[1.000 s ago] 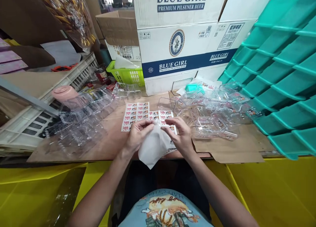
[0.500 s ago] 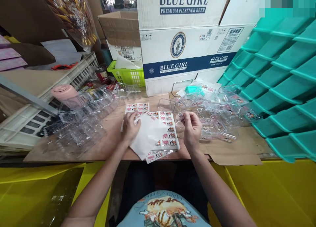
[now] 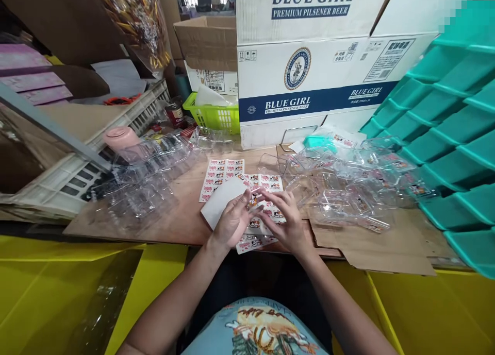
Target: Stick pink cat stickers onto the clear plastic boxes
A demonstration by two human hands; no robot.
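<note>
My left hand (image 3: pixel 232 222) and my right hand (image 3: pixel 285 220) meet over the sticker sheets. A small clear sticker (image 3: pixel 254 198) with a cat print lies between their fingertips, held at its edges. My right hand's fingers are partly spread around it. Beneath the hands is a sheet of pink and cat stickers (image 3: pixel 273 182), partly hidden. A white backing sheet (image 3: pixel 220 200) lies beside my left hand, overlapping the sheets. Another sticker sheet (image 3: pixel 216 172) lies farther back, and a loose sticker strip (image 3: pixel 249 243) sits at the table's front edge.
Clear plastic cases (image 3: pixel 135 192) are piled on the left; stickered clear cases (image 3: pixel 348 203) lie on the right. Teal trays (image 3: pixel 444 133) are stacked at far right. A beer carton (image 3: pixel 309 71) stands behind, near a green basket (image 3: pixel 216 119) and a pink-lidded container (image 3: pixel 122 138).
My right hand has moved left with the sticker to the middle. My left hand has left the backing sheet and come to meet it. The camera view has shifted left.
</note>
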